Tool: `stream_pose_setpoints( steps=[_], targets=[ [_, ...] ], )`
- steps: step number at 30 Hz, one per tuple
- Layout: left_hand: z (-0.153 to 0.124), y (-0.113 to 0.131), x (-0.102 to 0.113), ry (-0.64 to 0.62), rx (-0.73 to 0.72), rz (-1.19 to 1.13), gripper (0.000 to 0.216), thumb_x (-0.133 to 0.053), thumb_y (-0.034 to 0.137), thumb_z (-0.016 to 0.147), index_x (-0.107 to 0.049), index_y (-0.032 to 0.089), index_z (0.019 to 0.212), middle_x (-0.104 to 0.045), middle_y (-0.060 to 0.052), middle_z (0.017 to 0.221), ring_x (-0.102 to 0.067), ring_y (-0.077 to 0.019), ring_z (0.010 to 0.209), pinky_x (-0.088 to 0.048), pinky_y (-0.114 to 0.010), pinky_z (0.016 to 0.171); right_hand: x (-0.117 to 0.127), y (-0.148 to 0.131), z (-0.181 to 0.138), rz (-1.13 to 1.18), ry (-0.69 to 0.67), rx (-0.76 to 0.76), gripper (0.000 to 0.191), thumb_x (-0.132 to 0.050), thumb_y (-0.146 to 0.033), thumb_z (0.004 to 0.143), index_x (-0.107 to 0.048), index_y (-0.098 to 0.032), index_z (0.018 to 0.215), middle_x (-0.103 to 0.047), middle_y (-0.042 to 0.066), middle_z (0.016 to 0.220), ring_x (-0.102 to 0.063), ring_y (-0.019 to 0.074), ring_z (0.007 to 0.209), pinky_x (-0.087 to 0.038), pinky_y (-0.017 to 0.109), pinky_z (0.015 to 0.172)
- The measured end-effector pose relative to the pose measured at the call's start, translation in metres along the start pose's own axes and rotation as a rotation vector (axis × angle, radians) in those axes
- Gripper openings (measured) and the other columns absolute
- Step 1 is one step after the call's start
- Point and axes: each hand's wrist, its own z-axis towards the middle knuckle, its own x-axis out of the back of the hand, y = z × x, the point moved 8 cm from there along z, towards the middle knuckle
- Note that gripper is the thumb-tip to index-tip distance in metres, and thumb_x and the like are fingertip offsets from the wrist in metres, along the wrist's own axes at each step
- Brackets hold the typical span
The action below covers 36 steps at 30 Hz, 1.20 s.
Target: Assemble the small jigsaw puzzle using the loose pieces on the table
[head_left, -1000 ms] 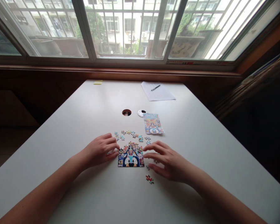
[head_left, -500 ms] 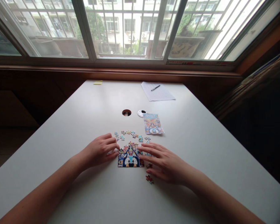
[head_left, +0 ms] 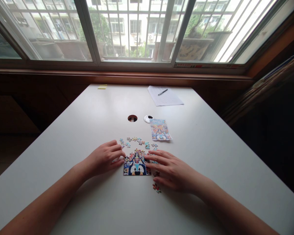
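A small, partly assembled jigsaw puzzle (head_left: 136, 164) with a blue cartoon dog lies on the white table (head_left: 93, 120). My left hand (head_left: 105, 158) rests flat at its left edge, fingertips touching the puzzle's side. My right hand (head_left: 170, 169) lies flat at its right edge, with fingers spread and the fingertips over the puzzle's right part. Neither hand grips anything. Loose pieces (head_left: 134, 141) are scattered just beyond the puzzle. A few more pieces (head_left: 156, 187) lie under and beside my right hand.
A colourful reference picture (head_left: 160, 129) lies beyond the puzzle. Nearby are a round cable hole (head_left: 132, 118) and its cap (head_left: 148, 118). A sheet of paper (head_left: 164, 96) with a pen (head_left: 163, 92) and a yellow note (head_left: 102, 86) lie near the window edge.
My right hand has slid left, from beside the puzzle to resting its fingertips on the puzzle's right part. My left hand has stayed put.
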Motion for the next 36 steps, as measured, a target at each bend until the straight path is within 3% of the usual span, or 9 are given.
stream_pose_setpoints(
  steps=[36],
  targets=[
    [-0.0005,-0.0005,-0.001,0.002,-0.003,0.016,0.012,-0.056,0.025,0.1,-0.068,0.021,0.101,-0.067,-0.006,0.091,-0.058,-0.0204,0.088,-0.049,-0.033,0.078,0.004,-0.0027,0.0011,0.026,0.002,0.014,0.051,-0.064,-0.031,0.094,-0.056,-0.025,0.143,-0.052,0.005,0.154,-0.042,0.0275,0.145,-0.042,0.05,0.118]
  ],
)
